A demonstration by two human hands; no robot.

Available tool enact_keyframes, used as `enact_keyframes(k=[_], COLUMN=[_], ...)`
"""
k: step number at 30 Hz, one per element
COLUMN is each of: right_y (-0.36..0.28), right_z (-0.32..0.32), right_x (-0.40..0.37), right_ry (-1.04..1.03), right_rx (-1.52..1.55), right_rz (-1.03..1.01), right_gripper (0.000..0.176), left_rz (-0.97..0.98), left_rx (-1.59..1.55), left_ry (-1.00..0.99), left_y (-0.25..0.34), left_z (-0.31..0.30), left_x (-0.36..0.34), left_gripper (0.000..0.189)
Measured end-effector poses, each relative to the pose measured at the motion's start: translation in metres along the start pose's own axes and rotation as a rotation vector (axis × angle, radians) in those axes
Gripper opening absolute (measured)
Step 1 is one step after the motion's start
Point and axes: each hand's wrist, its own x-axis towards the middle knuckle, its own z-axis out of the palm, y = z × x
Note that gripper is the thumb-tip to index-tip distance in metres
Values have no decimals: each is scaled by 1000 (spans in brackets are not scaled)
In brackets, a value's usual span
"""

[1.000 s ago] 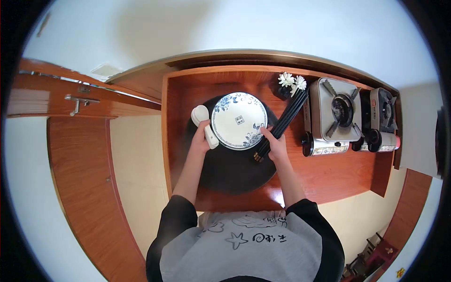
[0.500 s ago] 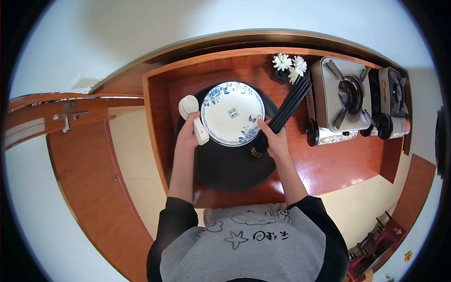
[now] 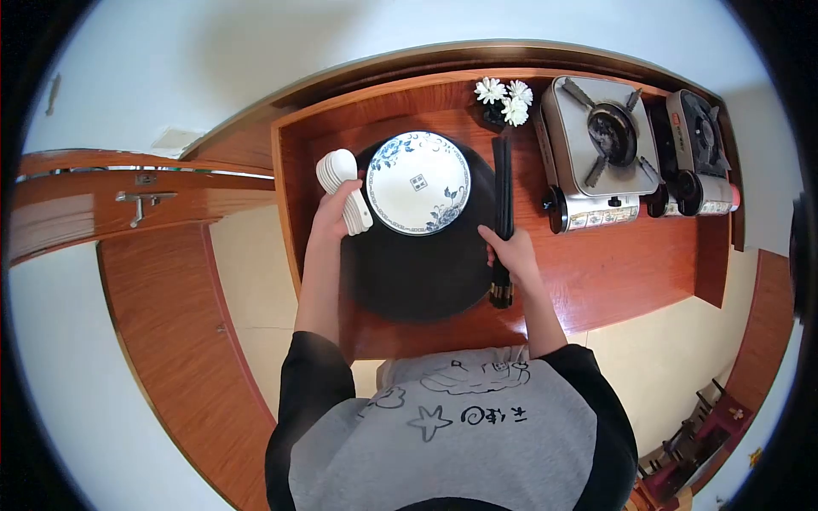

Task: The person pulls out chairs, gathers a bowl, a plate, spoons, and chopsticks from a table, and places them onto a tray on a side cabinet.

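Observation:
A stack of white soup spoons (image 3: pixel 353 211) is in my left hand (image 3: pixel 334 209), which is closed around the handles at the left edge of the plate. Blue flowers and a patterned border decorate the white plate (image 3: pixel 417 183), on the far part of a round black tray (image 3: pixel 417 281). To the right, my right hand (image 3: pixel 513 255) grips a bundle of black chopsticks (image 3: pixel 503 183) over the tray's right edge. The bundle points almost straight away from me, its gold-coloured ends toward me. My right thumb lies across the chopsticks, apart from the plate.
White flowers (image 3: pixel 515 109) in a small dark pot stand at the back of the wooden counter (image 3: pixel 596 285). Two portable gas stoves stand to the right, a larger one (image 3: pixel 596 145) and a smaller one (image 3: pixel 705 153). A raised wooden rim borders the counter's back and sides.
My right hand has moved off the plate's lower right edge. The chopsticks have swung from a slant to nearly straight. My left hand still holds the spoons beside the plate.

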Motion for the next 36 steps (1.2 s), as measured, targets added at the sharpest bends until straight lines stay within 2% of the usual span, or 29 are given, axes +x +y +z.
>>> enact_keyframes(k=[2, 4, 6, 8, 9, 12, 13, 14, 17, 20, 24, 29, 31, 35, 36], right_y=[2, -2, -8, -7, -7, -14, -20, -23, -26, -22, -20, -28, -27, -26, -23], right_z=[6, 16, 24, 29, 33, 38, 41, 43, 46, 46, 45, 43, 43, 44, 46], right_x=[15, 25, 35, 48, 54, 58, 56, 56, 59, 65, 65, 57, 57, 52, 52], right_ry=[-24, 35, 35, 38, 73, 143, 179, 179, 227, 267, 295, 279, 304, 288, 317], right_rx=[-23, -305, -372, -446, -540, -691, -753, -749, -777, -842, -875, -888, -914, -923, -951], right_rz=[11, -43, -50, -54, -94, -155, -174, -175, -160, -176, -155, -153, -192, -221, -286], right_gripper=[28, 29, 30, 32, 32, 32, 33, 33, 32, 30, 38, 44, 47, 50, 52], left_rz=[75, 192, 237, 361, 363, 538, 510, 513, 681, 627, 676, 676, 571, 532, 506], left_rx=[93, 399, 456, 700, 703, 1052, 1152, 1156, 1328, 1431, 1496, 1586, 1528, 1501, 1451], left_ry=[42, 250, 269, 316, 316, 369, 384, 385, 493, 477, 409, 475, 509, 611, 614], left_y=[0, 5, -2, -6, -6, -5, -1, 1, 3, 8, 1, -4, -2, -1, -1], left_z=[-1, -4, -19, -28, -29, -25, -19, -18, -16, -12, -11, -5, 5, 18, 18], left_x=[0, 0, 18, 31, 35, 43, 42, 45, 53, 57, 59, 59, 53, 45, 46], left_gripper=[32, 26, 25, 24, 24, 25, 30, 30, 35, 36, 35, 33, 35, 36, 37])
